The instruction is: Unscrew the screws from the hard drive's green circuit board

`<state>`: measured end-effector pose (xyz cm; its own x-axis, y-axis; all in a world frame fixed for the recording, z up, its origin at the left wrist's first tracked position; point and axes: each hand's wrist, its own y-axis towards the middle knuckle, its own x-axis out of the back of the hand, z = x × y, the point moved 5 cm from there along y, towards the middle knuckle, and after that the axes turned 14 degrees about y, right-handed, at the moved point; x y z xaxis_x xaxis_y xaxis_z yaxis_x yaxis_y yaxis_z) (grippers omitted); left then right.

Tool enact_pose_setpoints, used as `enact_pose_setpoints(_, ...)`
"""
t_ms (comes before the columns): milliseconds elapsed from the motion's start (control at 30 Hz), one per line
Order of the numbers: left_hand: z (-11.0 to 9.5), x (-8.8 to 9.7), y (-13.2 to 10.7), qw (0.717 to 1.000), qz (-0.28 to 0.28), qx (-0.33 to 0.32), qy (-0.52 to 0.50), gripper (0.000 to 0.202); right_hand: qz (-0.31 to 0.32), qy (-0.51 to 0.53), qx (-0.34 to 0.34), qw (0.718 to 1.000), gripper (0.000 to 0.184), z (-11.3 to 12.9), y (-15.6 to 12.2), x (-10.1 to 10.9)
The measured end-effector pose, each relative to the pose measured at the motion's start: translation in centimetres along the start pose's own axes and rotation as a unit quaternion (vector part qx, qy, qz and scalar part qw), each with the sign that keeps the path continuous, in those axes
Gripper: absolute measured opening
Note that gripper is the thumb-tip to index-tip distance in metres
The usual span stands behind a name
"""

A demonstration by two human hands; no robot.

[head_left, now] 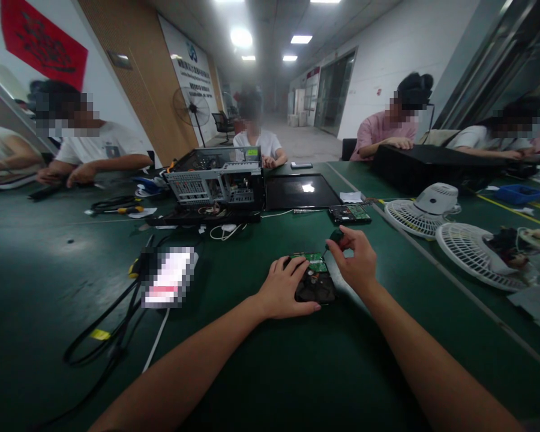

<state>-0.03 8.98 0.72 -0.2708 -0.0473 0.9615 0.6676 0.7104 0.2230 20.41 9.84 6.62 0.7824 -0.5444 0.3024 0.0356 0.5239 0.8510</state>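
A black hard drive (315, 287) with a green circuit board on top lies on the green table in front of me. My left hand (285, 288) rests flat on its left side, fingers spread over it, holding it down. My right hand (356, 259) is pinched round the dark handle of a small screwdriver (333, 237), held upright with its tip down on the drive's circuit board.
Behind the drive stand an open computer case (216, 180), a dark flat panel (299, 191) and another hard drive (350, 213). White fan parts (425, 210) lie at the right. A phone (168, 277) and black cables (112, 324) lie at the left. Several people sit around the table.
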Motion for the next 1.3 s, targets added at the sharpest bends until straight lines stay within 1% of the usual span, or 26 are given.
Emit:
enact_pose_setpoints(200,-0.07,0.20,0.01,1.000,-0.001,0.001,-0.001,0.108,0.005,-0.001,0.010,1.000,0.040,0.17,0.14,0.11)
enact_pose_setpoints(400,-0.09,0.29,-0.01,1.000,0.000,0.001,-0.003,0.108,-0.034,0.007,0.011,0.999,0.036,0.01,0.19,0.34)
enact_pose_setpoints(467,-0.08,0.34,-0.03,1.000,0.002,0.002,-0.003,0.109,-0.038,0.016,0.016,0.999,0.036,-0.09,0.10,0.23)
enact_pose_setpoints(567,-0.07,0.41,-0.04,1.000,0.006,0.002,-0.003,0.110,-0.029,0.030,0.016,0.999,0.039,-0.30,-0.14,-0.01)
enact_pose_setpoints(700,-0.07,0.41,-0.01,1.000,0.009,0.000,-0.003,0.111,-0.006,0.006,0.018,1.000,0.045,-0.17,-0.33,-0.21)
enact_pose_setpoints(800,-0.08,0.35,0.02,1.000,0.010,0.001,0.000,0.111,0.004,0.001,0.028,1.000,0.045,0.26,-0.25,-0.25)
enact_pose_setpoints(933,-0.06,0.29,-0.02,1.000,0.009,0.001,0.000,0.110,-0.010,0.008,0.036,0.999,0.042,0.61,-0.06,-0.18)
enact_pose_setpoints(1067,-0.03,0.24,-0.10,1.000,0.003,-0.001,-0.001,0.110,-0.026,0.003,0.039,0.999,0.041,0.44,-0.02,-0.12)
enact_pose_setpoints(1233,-0.01,0.15,-0.10,1.000,-0.001,0.000,0.001,0.110,-0.032,-0.016,0.066,0.997,0.038,0.22,0.03,0.11)
enact_pose_setpoints(1300,-0.01,0.14,-0.09,1.000,0.000,0.001,0.000,0.110,-0.029,-0.026,0.067,0.997,0.037,0.14,0.09,0.19)
